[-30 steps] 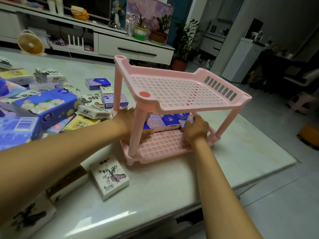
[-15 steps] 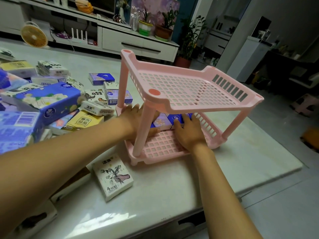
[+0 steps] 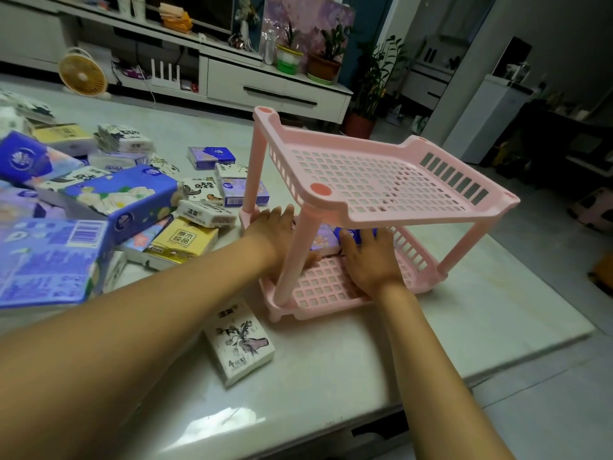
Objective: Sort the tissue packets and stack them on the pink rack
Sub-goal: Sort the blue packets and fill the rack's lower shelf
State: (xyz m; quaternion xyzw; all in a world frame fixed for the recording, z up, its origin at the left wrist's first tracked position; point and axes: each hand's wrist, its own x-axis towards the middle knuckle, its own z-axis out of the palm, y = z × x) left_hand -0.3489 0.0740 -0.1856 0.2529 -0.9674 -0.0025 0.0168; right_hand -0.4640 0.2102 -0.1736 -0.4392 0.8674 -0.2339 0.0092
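Right hand (image 3: 371, 257) slid left onto blue packets (image 3: 355, 234) (yellow pack (image 3: 181, 242): 原木纯品).

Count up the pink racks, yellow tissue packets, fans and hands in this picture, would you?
Pink rack: 1
Yellow packets: 2 (near yellow packet, far yellow packet)
Fan: 1
Hands: 2 (left hand, right hand)
Total: 6

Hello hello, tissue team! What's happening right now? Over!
Left hand and right hand open, inside the pink rack, lower shelf. Right hand pressing blue tissue packets there. Rack post hides part of left hand; loose packets wait on table.
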